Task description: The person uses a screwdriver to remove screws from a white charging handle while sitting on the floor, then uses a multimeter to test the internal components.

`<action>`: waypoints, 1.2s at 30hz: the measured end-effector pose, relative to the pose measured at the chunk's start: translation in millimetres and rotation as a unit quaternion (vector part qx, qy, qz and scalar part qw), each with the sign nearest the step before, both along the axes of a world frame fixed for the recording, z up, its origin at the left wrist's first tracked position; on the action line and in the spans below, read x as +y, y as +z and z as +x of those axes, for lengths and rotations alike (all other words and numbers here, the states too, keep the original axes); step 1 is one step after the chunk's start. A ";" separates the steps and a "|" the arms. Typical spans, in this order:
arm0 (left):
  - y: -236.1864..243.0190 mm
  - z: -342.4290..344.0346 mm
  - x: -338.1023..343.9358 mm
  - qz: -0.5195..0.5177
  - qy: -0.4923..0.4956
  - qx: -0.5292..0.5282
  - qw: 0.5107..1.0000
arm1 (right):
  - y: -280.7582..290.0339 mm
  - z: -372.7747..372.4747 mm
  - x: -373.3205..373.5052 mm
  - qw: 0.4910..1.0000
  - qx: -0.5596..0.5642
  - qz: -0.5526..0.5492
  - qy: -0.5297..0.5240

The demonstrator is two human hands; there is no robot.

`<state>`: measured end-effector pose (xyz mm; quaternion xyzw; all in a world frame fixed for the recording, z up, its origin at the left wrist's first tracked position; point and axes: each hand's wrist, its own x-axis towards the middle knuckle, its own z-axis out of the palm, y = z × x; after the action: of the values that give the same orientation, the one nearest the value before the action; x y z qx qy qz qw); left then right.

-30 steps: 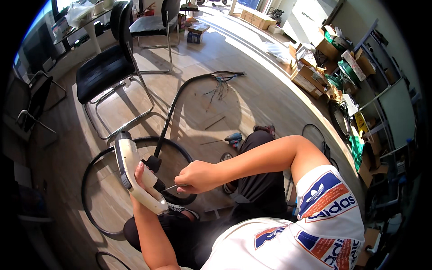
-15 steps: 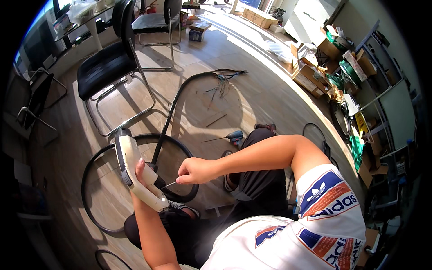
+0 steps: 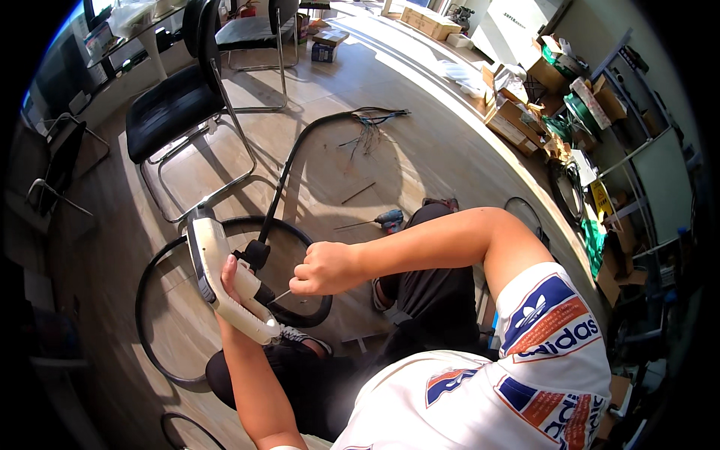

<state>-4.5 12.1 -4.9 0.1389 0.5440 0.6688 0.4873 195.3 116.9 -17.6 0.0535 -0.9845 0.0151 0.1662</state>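
Note:
My left hand (image 3: 229,277) is closed around a white charging gun (image 3: 211,255) with a dark grip side, held tilted above my lap. My right hand (image 3: 324,268) makes a fist just right of it. From that fist a thin metal-shafted tool (image 3: 280,297) points down-left at the black end piece (image 3: 264,293) of the gun; its handle is hidden, and whether the tip touches cannot be made out. Beside the gun sits a black fitting (image 3: 255,255) on a thick black cable (image 3: 276,196), which loops on the floor and ends in bare coloured wires (image 3: 367,136).
A blue cordless drill (image 3: 391,219) with a long bit lies ahead of my right knee. Black chairs (image 3: 176,109) stand at the far left. Boxes and green spools (image 3: 579,116) crowd the right side by a metal rack (image 3: 637,154). A thin strip (image 3: 358,192) lies on the floor.
The fist with the tool has shifted slightly up and turned. The gun has tilted a little, and more of the black fitting beside it shows.

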 end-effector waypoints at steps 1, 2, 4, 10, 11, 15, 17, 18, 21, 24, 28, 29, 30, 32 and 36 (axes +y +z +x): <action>-2.6 -1.5 0.5 0.004 0.003 0.001 1.000 | -0.8 -1.2 -0.6 1.000 -0.014 -0.014 -0.008; -6.3 -2.8 -0.1 0.003 0.007 0.002 1.000 | 6.9 -2.8 -8.5 0.995 -0.029 -0.078 -0.047; -17.8 -8.7 2.5 0.001 0.008 0.005 1.000 | 3.5 -2.4 -12.9 0.984 -0.022 -0.162 -0.067; -16.5 -8.4 3.3 -0.003 0.019 0.005 1.000 | 17.0 -5.3 -21.4 0.858 -0.132 -0.469 -0.160; -20.5 -14.3 3.7 0.002 0.012 0.020 1.000 | 22.5 -10.7 -22.5 0.823 -0.172 -0.506 -0.194; -38.9 -28.8 5.4 0.003 -0.003 0.051 0.999 | 22.9 -18.9 -19.0 0.797 -0.194 -0.534 -0.204; -37.4 -27.1 7.4 0.003 0.001 0.053 0.999 | 23.1 -20.0 -16.0 0.779 -0.214 -0.550 -0.213; -35.6 -22.9 8.8 0.003 0.013 0.064 0.998 | 23.3 -19.2 -13.9 0.748 -0.249 -0.570 -0.230; -37.4 -22.6 9.8 0.003 -0.016 0.055 0.998 | 18.7 -18.2 -9.2 0.650 -0.289 -0.652 -0.263; -39.6 -22.1 8.4 -0.012 -0.013 0.059 0.998 | 20.9 -19.2 -10.6 0.507 -0.299 -0.761 -0.274; -35.0 -20.4 10.3 0.004 -0.016 0.051 0.999 | 9.6 -14.4 -1.7 0.522 -0.299 -0.762 -0.239; -31.6 -21.5 9.7 -0.003 -0.018 0.054 0.998 | 11.4 -15.2 -1.7 0.553 -0.301 -0.741 -0.235; -27.3 -22.1 10.4 -0.010 -0.020 0.056 0.998 | 11.4 -15.5 -1.5 0.583 -0.302 -0.718 -0.230; -28.8 -28.6 10.7 -0.013 -0.029 0.066 0.997 | 5.2 -13.2 0.9 0.666 -0.270 -0.668 -0.195; -13.9 -24.6 7.3 -0.022 0.018 0.026 0.999 | 0.8 4.8 15.6 0.626 -0.231 -0.721 -0.187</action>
<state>-29.2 19.4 -18.8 0.1352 0.5737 0.6614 0.4639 200.1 132.4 -16.9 -0.2738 -0.6535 0.7010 -0.0816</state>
